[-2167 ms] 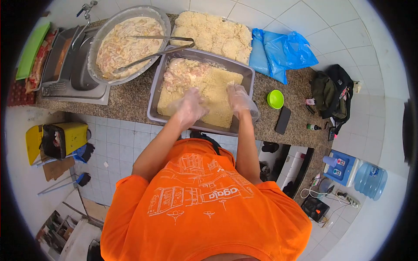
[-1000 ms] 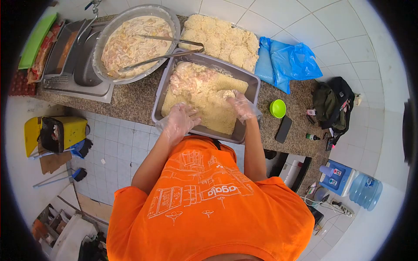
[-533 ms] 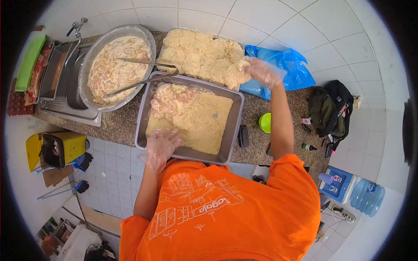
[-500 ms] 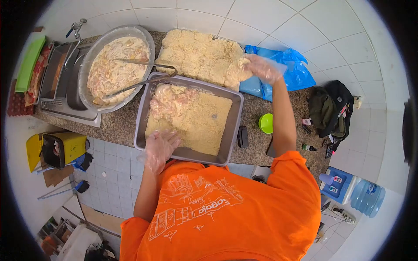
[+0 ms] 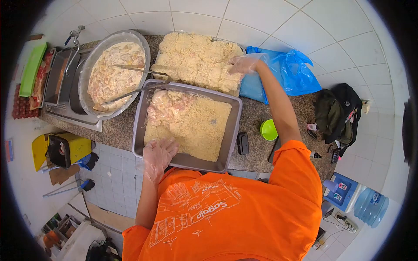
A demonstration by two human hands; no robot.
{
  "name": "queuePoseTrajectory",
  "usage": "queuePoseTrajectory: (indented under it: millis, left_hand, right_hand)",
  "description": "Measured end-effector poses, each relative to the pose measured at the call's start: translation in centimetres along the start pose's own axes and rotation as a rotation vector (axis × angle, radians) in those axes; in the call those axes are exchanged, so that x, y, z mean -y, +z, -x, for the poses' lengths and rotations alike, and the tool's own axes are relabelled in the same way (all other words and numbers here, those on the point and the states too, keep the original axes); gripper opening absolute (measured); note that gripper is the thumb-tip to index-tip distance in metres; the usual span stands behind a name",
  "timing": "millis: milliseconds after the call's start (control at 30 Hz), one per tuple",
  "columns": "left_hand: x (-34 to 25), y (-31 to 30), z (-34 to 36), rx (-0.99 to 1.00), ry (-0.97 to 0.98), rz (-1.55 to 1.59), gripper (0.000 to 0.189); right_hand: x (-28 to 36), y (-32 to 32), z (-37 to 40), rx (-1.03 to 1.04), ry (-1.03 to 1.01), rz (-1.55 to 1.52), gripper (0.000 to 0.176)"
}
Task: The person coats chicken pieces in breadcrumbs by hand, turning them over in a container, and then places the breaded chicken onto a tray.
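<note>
While the fingers of the right hand point(image 5: 244, 64) are bent slightly over the near-right end of the crumb-coated pieces point(image 5: 196, 58), whether they pinch one or only press on it cannot be told. The left hand point(image 5: 159, 154), also in a clear glove, has its fingers loosely spread, palm down at the near-left corner of the grey tub point(image 5: 230, 137), over the crumbs point(image 5: 209, 130), with nothing visibly gripped. The coated pieces lie packed together just beyond the tub. They look soft, limp and fairly light one by one, with a coating that would probably rub off under a hard squeeze; flat fingers slid beneath, or a gentle hold at the edges, should suit them best. The wet meat point(image 5: 170, 106) at the tub's far-left looks slippery and floppy, likely easier to hold once crumbs cover it. Farther out, tongs point(image 5: 146, 88) lie across the big bowl point(image 5: 85, 82) of battered meat, and a blue bag point(image 5: 294, 71) sits on the counter point(image 5: 254, 117) beside the coated pieces.
</note>
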State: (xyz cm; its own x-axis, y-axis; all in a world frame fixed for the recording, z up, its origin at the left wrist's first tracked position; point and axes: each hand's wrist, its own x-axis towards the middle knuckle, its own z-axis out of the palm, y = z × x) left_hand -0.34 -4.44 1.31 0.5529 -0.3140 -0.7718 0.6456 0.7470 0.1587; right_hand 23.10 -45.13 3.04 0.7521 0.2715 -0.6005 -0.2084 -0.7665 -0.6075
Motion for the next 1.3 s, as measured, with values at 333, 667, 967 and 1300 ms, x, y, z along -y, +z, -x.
queuePoseTrajectory:
  millis: [333, 667, 967, 1300]
  left_hand:
    - [-0.3, -0.6, -0.1, 0.029, -0.025, 0.035, 0.061]
    - [0.1, -1.4, -0.5, 0.059, 0.071, 0.061, 0.068]
    - [-0.2, -0.8, -1.9, -0.264, 0.177, -0.079, 0.077]
    - [-2.7, -2.6, -1.8, -0.163, 0.178, -0.087, 0.075]
  right_hand:
    - [-1.6, 5.4, -2.8, -0.453, -0.327, 0.979, 0.068]
    - [-2.7, 8.7, -2.0, -0.715, -0.31, 0.876, 0.072]
    - [10.1, 19.8, 5.9, -0.119, 0.277, 0.586, 0.05]
    - [9.2, 30.0, 4.5, -0.33, 0.267, -0.171, 0.069]
